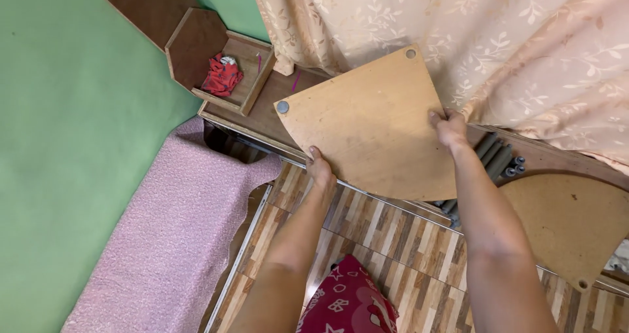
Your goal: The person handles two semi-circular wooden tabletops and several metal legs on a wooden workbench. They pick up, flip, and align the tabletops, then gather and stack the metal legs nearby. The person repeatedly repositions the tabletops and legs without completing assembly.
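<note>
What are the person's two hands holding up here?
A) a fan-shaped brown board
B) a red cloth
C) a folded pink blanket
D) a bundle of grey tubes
A: the left hand and the right hand grip opposite edges of the fan-shaped brown board.

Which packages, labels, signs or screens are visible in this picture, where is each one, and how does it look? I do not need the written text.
No label, sign or screen shows.
Nearest to a package: open wooden box, upper left beside the curtain, brown, rectangular; it holds a crumpled red cloth.
The left hand and right hand hold a plain, unmarked fan-shaped board.
</note>
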